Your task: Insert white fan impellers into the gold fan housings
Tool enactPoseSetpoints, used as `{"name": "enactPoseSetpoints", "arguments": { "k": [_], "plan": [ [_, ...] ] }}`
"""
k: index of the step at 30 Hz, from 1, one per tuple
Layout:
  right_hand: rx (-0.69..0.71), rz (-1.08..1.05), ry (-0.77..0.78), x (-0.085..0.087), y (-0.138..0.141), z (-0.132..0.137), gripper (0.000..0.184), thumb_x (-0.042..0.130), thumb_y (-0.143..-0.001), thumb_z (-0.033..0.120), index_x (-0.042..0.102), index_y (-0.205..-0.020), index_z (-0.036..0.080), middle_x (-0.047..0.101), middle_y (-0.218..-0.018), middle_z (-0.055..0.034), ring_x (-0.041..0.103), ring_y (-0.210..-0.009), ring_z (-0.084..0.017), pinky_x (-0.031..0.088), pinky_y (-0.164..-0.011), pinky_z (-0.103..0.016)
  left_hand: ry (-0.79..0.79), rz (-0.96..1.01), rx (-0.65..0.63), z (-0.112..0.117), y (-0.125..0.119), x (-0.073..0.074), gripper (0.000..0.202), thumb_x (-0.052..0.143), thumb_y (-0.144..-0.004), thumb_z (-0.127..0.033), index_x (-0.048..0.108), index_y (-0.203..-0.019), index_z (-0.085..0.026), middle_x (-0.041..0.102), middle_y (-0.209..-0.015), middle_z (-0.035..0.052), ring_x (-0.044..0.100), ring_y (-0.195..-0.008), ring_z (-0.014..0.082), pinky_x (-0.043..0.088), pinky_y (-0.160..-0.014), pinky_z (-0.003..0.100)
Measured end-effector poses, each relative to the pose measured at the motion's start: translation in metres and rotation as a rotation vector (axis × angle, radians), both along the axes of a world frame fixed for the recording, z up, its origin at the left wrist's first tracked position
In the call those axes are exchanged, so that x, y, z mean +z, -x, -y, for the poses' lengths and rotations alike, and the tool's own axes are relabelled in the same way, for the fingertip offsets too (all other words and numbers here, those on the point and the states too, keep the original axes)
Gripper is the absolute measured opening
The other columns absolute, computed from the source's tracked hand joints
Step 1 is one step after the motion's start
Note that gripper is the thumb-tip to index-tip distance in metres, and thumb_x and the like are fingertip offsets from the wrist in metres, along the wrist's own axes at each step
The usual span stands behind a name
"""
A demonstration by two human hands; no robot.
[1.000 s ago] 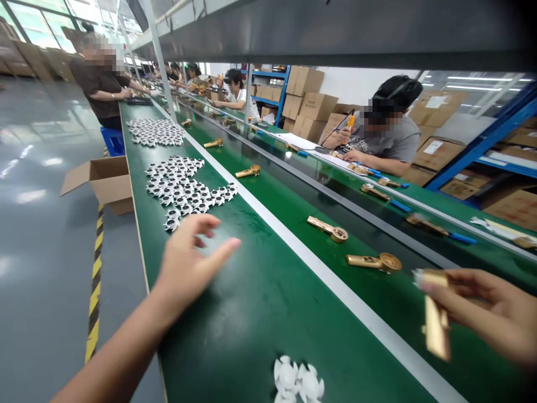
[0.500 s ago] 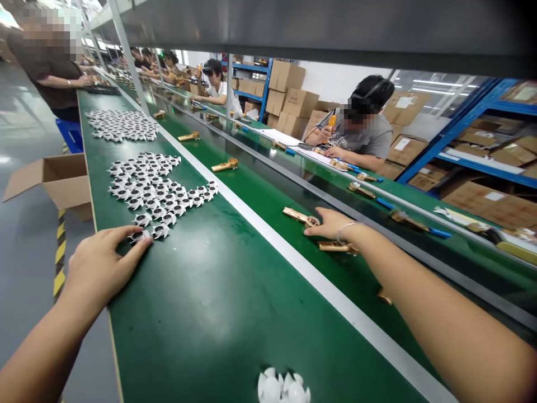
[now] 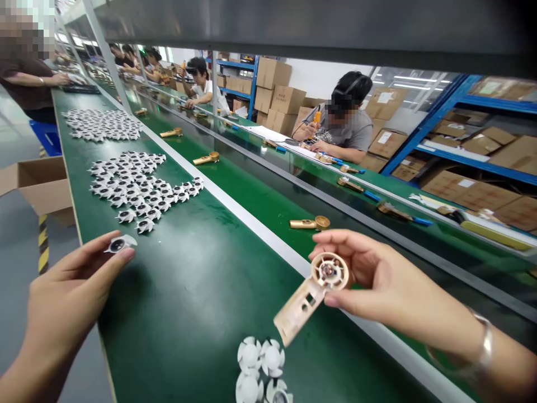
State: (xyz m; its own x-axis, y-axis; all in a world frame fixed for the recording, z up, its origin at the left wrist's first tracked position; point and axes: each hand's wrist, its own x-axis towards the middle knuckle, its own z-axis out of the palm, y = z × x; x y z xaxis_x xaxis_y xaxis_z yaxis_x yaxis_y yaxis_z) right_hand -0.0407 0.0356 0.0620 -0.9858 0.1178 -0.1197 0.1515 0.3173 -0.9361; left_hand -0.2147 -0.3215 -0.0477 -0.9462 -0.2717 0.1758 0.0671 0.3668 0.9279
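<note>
Two hands, left (image 3: 71,296) impeller (image 3: 119,243), right (image 3: 377,285) fan housing (image 3: 312,294)

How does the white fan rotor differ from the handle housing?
The white fan rotor is small, round, with a dark hub; the handle housing is larger, long, with a ring head. The rotor sits in the left hand, the housing in the right hand. Both are held above the green belt.
</note>
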Motion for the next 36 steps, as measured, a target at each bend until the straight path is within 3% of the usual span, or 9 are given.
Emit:
{"name": "enactPoseSetpoints", "arguments": {
  "k": [3, 7, 10, 16, 20, 23, 27, 31, 36],
  "plan": [
    [-0.032, 0.059, 0.075, -0.003, -0.028, 0.021, 0.05, 0.088, -0.068, 0.025, 0.068, -0.113, 0.025, 0.076, -0.097, -0.0029, 0.075, -0.082, -0.019, 0.063, -0.076, -0.027, -0.496, 0.181, -0.403, -0.037, -0.049, 0.01, 0.046, 0.072, -0.086, -0.048, 0.068, -0.127, -0.028, 0.075, -0.098, 0.0019, 0.07, -0.095, 0.021, 0.054, -0.097, 0.037],
    [-0.015, -0.094, 0.023, -0.012, -0.046, 0.044, 0.054, 0.091, -0.063, 0.024, 0.074, -0.114, 0.033, 0.077, -0.109, -0.0021, 0.075, -0.095, -0.023, 0.062, -0.083, -0.026, -0.341, 0.169, -0.986, -0.079, -0.104, 0.03, 0.045, 0.066, -0.092, -0.041, 0.062, -0.136, -0.034, 0.07, -0.101, 0.0047, 0.065, -0.09, 0.0158, 0.055, -0.086, 0.026],
    [0.034, -0.197, 0.044, -0.014, -0.054, 0.057, 0.061, 0.091, -0.062, 0.017, 0.073, -0.116, 0.037, 0.074, -0.119, -0.0002, 0.074, -0.102, -0.023, 0.061, -0.084, -0.024, -0.4, 0.064, -1.175, -0.098, -0.128, 0.041, 0.049, 0.076, -0.085, -0.036, 0.064, -0.132, -0.037, 0.063, -0.097, 0.003, 0.06, -0.08, 0.0115, 0.054, -0.073, 0.019],
    [0.004, -0.08, 0.0, -0.01, -0.061, 0.065, 0.054, 0.09, -0.057, 0.011, 0.07, -0.103, 0.03, 0.078, -0.09, 0.0031, 0.075, -0.084, -0.019, 0.062, -0.072, -0.02, -0.772, 0.209, -1.081, -0.113, -0.148, 0.041, 0.057, 0.097, -0.053, -0.028, 0.073, -0.104, -0.033, 0.071, -0.085, -0.0027, 0.065, -0.07, 0.0085, 0.054, -0.064, 0.013],
    [-0.007, 0.002, 0.161, -0.011, -0.063, 0.062, 0.057, 0.088, -0.057, 0.007, 0.069, -0.105, 0.031, 0.079, -0.093, 0.0037, 0.076, -0.088, -0.018, 0.062, -0.076, -0.02, -0.667, 0.057, -1.005, -0.118, -0.15, 0.041, 0.05, 0.097, -0.046, -0.035, 0.073, -0.089, -0.026, 0.07, -0.067, -0.0039, 0.062, -0.056, 0.0067, 0.052, -0.055, 0.01],
    [-0.005, 0.002, 0.306, -0.011, -0.062, 0.06, 0.059, 0.087, -0.054, -0.002, 0.072, -0.1, 0.032, 0.079, -0.09, 0.0061, 0.078, -0.082, -0.016, 0.063, -0.072, -0.017, -0.564, -0.144, -0.958, -0.121, -0.15, 0.043, 0.056, 0.096, -0.04, -0.039, 0.074, -0.09, -0.027, 0.073, -0.073, -0.0028, 0.062, -0.052, 0.0077, 0.054, -0.053, 0.012],
    [-0.028, -0.031, 0.334, -0.009, -0.061, 0.057, 0.06, 0.085, -0.052, -0.005, 0.074, -0.097, 0.032, 0.079, -0.086, 0.0064, 0.078, -0.075, -0.017, 0.063, -0.067, -0.016, -0.491, -0.238, -0.933, -0.125, -0.151, 0.046, 0.053, 0.095, -0.044, -0.04, 0.074, -0.092, -0.029, 0.075, -0.077, -0.0021, 0.065, -0.056, 0.0098, 0.057, -0.056, 0.015],
    [-0.03, -0.036, 0.233, -0.014, -0.064, 0.053, 0.057, 0.089, -0.057, 0.004, 0.073, -0.104, 0.033, 0.079, -0.09, 0.0036, 0.078, -0.08, -0.019, 0.064, -0.072, -0.02, -0.441, -0.305, -0.916, -0.128, -0.151, 0.047, 0.055, 0.095, -0.042, -0.036, 0.074, -0.092, -0.026, 0.076, -0.079, 0.0008, 0.068, -0.062, 0.0132, 0.058, -0.057, 0.016],
    [-0.056, -0.199, -0.067, -0.021, -0.07, 0.05, 0.053, 0.091, -0.06, 0.016, 0.073, -0.106, 0.035, 0.077, -0.104, 0.001, 0.078, -0.085, -0.021, 0.065, -0.073, -0.022, -0.464, -0.246, -0.895, -0.131, -0.152, 0.044, 0.05, 0.096, -0.044, -0.038, 0.074, -0.087, -0.022, 0.075, -0.073, 0.0012, 0.064, -0.055, 0.0106, 0.055, -0.053, 0.015]
  ]
}}
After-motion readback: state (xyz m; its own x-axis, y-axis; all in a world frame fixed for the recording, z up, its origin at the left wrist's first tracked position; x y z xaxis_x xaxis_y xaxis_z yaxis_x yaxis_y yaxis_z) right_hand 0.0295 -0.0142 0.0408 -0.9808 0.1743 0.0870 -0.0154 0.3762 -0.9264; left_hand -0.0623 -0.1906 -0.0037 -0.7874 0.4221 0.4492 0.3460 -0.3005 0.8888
